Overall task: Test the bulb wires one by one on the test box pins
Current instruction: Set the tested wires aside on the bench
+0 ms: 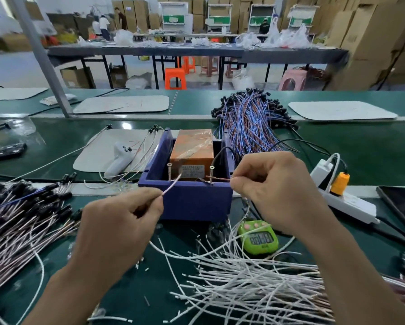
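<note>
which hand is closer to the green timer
Right. The right hand is just beyond the green timer, pinching a brown wire; the left hand is farther off to the timer's left, pinching a pale wire.

The label [193, 171] inside the test box [189, 200] is too small to read. Right of the box, a dark flat device [400, 207] is cut off; in front, the timer [258, 238] digits blur.

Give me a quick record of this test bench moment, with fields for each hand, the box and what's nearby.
left hand: pinches pale wire end, tip beside left pin, contact unclear
right hand: pinches brown wire end, laid across right pin
test box: blue, orange block inside
nearby: green timer, loose white wires in front
</note>
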The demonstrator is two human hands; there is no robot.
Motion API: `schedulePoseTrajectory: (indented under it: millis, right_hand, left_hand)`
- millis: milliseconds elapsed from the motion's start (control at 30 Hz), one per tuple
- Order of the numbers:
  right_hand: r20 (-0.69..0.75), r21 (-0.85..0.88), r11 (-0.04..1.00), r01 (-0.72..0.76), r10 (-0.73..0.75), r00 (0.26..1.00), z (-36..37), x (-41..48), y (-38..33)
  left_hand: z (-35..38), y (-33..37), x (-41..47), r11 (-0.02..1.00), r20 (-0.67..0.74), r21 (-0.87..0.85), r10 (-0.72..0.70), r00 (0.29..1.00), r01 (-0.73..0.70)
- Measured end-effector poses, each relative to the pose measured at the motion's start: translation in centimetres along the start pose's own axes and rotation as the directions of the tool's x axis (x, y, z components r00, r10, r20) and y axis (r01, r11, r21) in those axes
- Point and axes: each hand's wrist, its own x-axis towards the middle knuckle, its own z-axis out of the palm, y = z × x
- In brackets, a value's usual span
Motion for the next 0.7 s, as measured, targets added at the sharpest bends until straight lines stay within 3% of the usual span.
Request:
schedulePoseTrajectory:
  millis: [200,700]
  right_hand:
    - [0.024,0.003,1.000,-0.006,0.006,1.000,0.3,0.2,0.4]
    - [-0.124,-0.050,0.998,0.024,-0.030,0.992,2.0,0.3,1.4]
  left_hand:
    - [0.7,-1.2,-0.2,0.985,-0.059,0.040,-0.163,0.985,0.166]
    - [0.6,-0.7,0.6,0.956,-0.056,-0.015,-0.292,0.955,0.292]
